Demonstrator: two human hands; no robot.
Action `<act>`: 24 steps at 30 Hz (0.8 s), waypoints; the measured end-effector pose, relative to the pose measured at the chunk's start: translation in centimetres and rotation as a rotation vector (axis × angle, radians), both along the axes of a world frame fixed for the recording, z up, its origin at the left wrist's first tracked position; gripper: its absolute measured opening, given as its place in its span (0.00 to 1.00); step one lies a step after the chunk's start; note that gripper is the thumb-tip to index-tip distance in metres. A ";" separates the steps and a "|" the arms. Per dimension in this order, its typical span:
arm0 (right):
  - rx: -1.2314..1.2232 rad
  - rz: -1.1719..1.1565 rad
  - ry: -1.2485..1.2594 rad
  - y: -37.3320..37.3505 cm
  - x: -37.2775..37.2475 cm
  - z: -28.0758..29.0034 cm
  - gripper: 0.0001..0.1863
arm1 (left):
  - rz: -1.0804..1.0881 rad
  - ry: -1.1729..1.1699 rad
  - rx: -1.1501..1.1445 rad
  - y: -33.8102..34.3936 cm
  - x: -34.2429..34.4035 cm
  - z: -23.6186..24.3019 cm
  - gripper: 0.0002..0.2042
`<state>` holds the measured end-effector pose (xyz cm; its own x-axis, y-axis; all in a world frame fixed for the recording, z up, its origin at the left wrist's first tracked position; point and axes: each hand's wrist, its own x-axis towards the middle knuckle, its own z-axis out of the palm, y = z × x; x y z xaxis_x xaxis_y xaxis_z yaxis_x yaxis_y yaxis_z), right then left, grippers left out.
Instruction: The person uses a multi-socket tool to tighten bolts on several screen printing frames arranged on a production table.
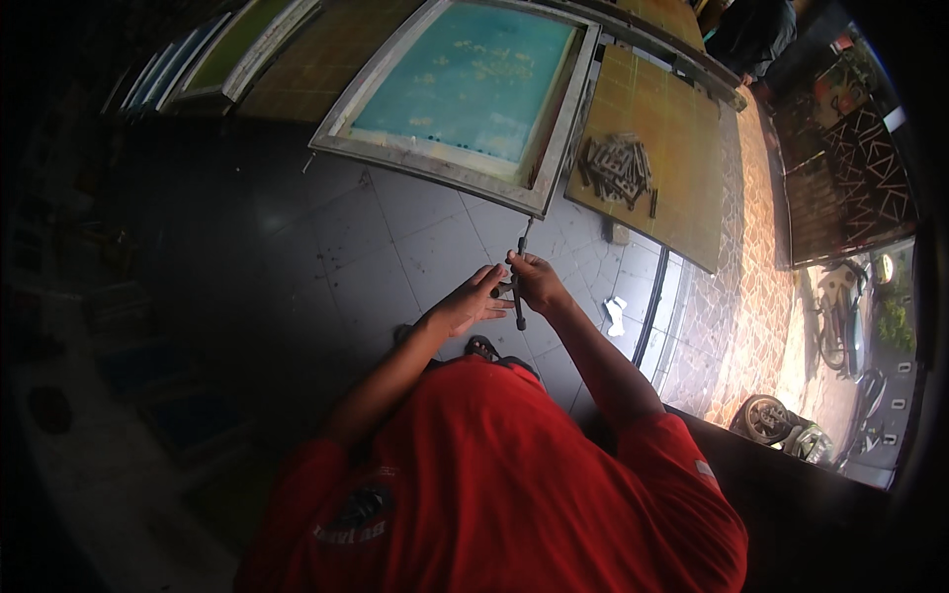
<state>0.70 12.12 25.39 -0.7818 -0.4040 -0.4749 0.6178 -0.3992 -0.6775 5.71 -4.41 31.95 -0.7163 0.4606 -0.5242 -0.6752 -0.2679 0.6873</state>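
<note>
My right hand (538,284) is closed on a dark T-shaped wrench (521,312), which has thick socket-like ends and stands roughly upright in the picture. Close against it on the left, my left hand (474,303) has its fingers spread. The wrench's short side arm reaches in among these fingers, and whether they press on it is hard to see. Just beyond the hands is the near corner of a screen-printing frame (435,165) with teal mesh. A thin rod or bolt (529,226) shows between that corner and the wrench's upper end.
Right of the frame, a yellowish board (682,128) carries a heap of metal clamps or brackets (620,170). More frames (237,59) stand at the far left. A white scrap (615,314) lies on the tiled floor (356,247). Another person (756,40) is at the far right, and a wheel (766,420) shows outside.
</note>
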 end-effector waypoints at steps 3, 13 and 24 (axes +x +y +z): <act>0.126 0.052 0.052 0.3 0.0 -0.4 0.16 | -0.079 0.096 -0.133 -0.1 -0.5 0.5 0.21; 0.083 0.040 0.071 0.7 0.1 1.1 0.13 | -0.188 0.370 -0.476 -0.8 -0.6 3.6 0.09; -0.225 0.113 0.039 1.7 0.5 0.2 0.09 | 0.012 0.595 -0.984 -4.2 -0.5 -5.8 0.10</act>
